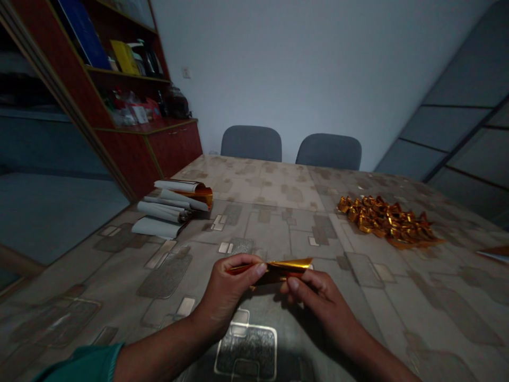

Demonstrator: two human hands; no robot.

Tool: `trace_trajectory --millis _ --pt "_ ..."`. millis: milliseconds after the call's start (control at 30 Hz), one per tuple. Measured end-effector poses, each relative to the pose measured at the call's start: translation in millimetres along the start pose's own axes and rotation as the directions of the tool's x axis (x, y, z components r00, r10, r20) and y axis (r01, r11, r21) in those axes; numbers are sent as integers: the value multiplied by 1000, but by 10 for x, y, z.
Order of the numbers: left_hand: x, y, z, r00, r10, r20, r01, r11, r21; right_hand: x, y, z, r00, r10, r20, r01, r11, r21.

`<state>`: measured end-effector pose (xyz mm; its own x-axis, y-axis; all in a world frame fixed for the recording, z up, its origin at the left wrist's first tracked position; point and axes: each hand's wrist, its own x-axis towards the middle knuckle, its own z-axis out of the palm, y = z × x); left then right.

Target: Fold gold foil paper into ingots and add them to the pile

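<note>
A piece of shiny gold foil paper [292,264], folded into a narrow shape, is held between both hands just above the table. My left hand [234,278] pinches its left end, thumb on the near side and fingers behind. At the right end, my right hand [314,292] grips the lower edge between thumb and fingers. Part of the paper is hidden behind my fingers. Off to the right lies a cluster of folded gold foil pieces [387,220]. On the left rests a stack of loosely rolled grey-backed sheets [163,209] with gold showing inside.
The table [274,228] has a patterned cover. Two grey chairs [251,142] stand at its far side against the wall. A red-brown cabinet [175,143] with shelves is at the back left. Another foil sheet [495,253] lies at the right edge.
</note>
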<state>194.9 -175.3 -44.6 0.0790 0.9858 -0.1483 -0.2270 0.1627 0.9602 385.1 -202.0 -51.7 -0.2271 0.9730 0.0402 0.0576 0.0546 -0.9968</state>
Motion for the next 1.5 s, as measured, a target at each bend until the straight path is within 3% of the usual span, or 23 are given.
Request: trace_trajectory --millis 133,233,367,467,700,867,1033,1167,1500 --pt "20 -13 -11 1000 -19 -7 19 999 -41 23 -19 -60 1000 -7 1 7 999 -35" --pt "13 -18 -16 1000 -12 2 12 1000 -21 30 -61 -91 997 12 79 -12 1000 4" --pt "-13 -4 0 992 -35 121 27 997 70 26 -129 -84 988 30 154 -46 994 99" --pt "-30 11 13 980 -57 193 36 993 110 25 -145 -60 993 12 118 -23 996 91" --pt "-34 15 -15 982 -53 181 27 989 143 -16 -177 -148 999 21 -42 -20 1000 20" --pt "-53 3 15 960 -66 271 8 977 211 0 -189 -86 1000 19 15 -16 974 -226" --pt "-45 -48 5 962 -101 254 82 993 84 24 -141 -40 991 132 -18 -132 991 -32" --pt "-53 -46 3 961 -71 267 72 997 5 30 -110 -62 984 163 -66 -156 983 98" --pt "-60 30 29 973 -68 221 50 995 83 44 -105 -37 994 110 -15 -110 994 -6"
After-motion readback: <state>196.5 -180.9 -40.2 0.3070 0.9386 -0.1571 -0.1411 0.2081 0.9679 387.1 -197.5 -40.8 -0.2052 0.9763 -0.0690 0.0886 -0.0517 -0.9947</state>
